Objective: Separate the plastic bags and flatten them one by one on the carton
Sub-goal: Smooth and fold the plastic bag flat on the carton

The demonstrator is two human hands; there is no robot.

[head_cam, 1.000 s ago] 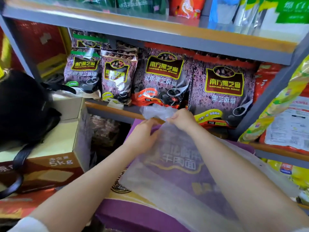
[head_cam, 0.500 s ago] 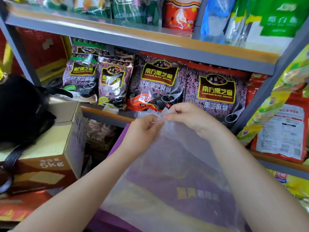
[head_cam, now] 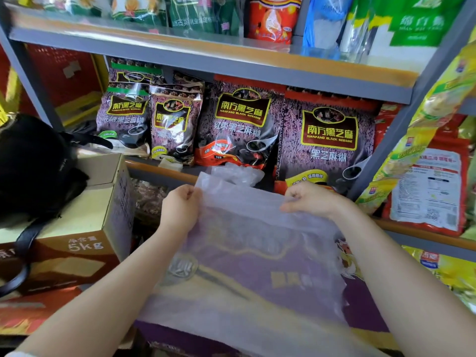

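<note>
The left hand [head_cam: 180, 207] and the right hand [head_cam: 313, 199] each pinched one upper corner of a thin translucent plastic bag [head_cam: 247, 258], so both grips were closed on its top edge and the hands were well apart. The bag was spread wide between them and hung down over the purple carton [head_cam: 360, 305], whose yellow print showed through the film. Whether the lower part of the bag already touched the carton, I cannot tell. Just behind the top edge of the held bag, a crumpled bunch of more plastic bags [head_cam: 237, 173] lay at the far end of the carton, near the front edge of the shelf [head_cam: 159, 173].

On that shelf stood several purple packets of black sesame paste [head_cam: 327, 140] in a row. To the left, a brown cardboard box [head_cam: 85, 222] marked 5kg carried a black bag [head_cam: 31, 163] on its top. At the right side, yellow and red food packets [head_cam: 427, 186] leaned on the next shelf.
</note>
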